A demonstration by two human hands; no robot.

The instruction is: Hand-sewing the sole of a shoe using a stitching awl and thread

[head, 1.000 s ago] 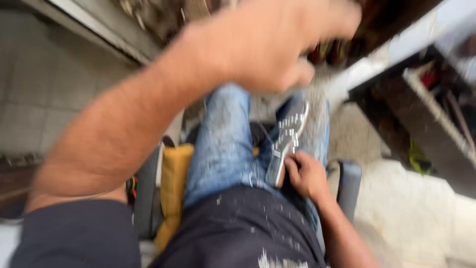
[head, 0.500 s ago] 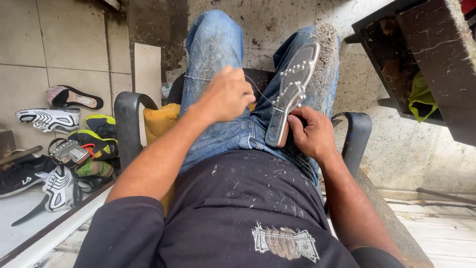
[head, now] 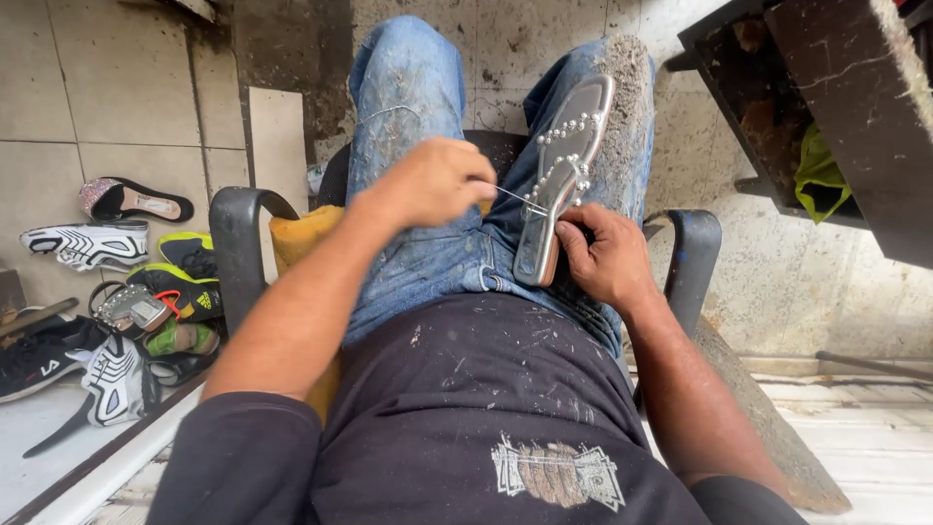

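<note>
Single head camera looks steeply down, close over the seated person's lap

Well left of the hands, a heap of shoes lies on the pale tiled floor, with a black-and-white sneaker and a dark slipper at its far edge. A dark bench stands up to their right, a yellow-green cloth tucked under it.
</note>
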